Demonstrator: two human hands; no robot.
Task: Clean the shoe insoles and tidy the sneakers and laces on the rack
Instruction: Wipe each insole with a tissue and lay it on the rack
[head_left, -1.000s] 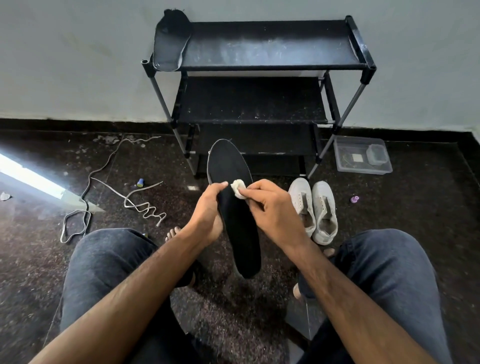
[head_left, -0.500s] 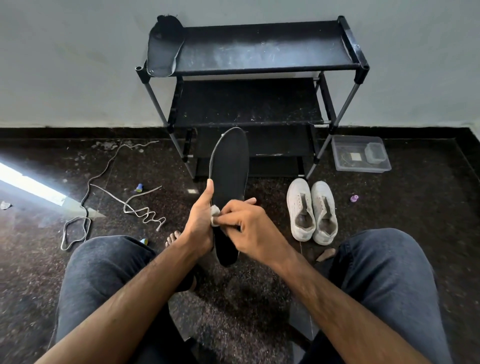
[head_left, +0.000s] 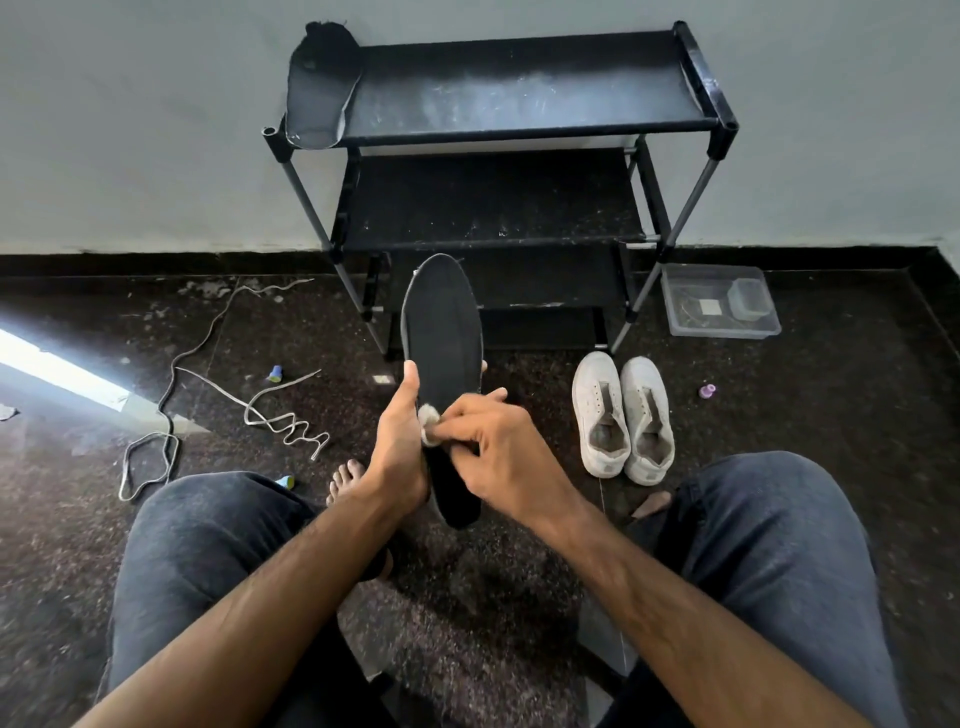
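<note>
My left hand (head_left: 397, 447) grips a black insole (head_left: 441, 332) by its lower half and holds it upright between my knees. Against the insole's left edge my right hand (head_left: 498, 447) pinches a small white wad (head_left: 428, 418). A second black insole (head_left: 322, 85) lies on the left end of the black rack's (head_left: 519, 93) top shelf. Two white sneakers (head_left: 621, 415) without laces stand side by side on the floor, right of my hands. A white lace (head_left: 280, 410) and a grey lace (head_left: 171, 395) lie loose on the floor to the left.
A clear plastic box (head_left: 719, 301) sits on the floor right of the rack. Small coloured caps (head_left: 275, 372) and a purple one (head_left: 706, 391) lie scattered on the dark stone floor. My knees frame the lower view, and my bare foot (head_left: 345, 480) shows beside the left one.
The insole has risen and turned more upright. My right hand with the wad slid from the upper middle of the insole down to its left edge beside my left thumb.
</note>
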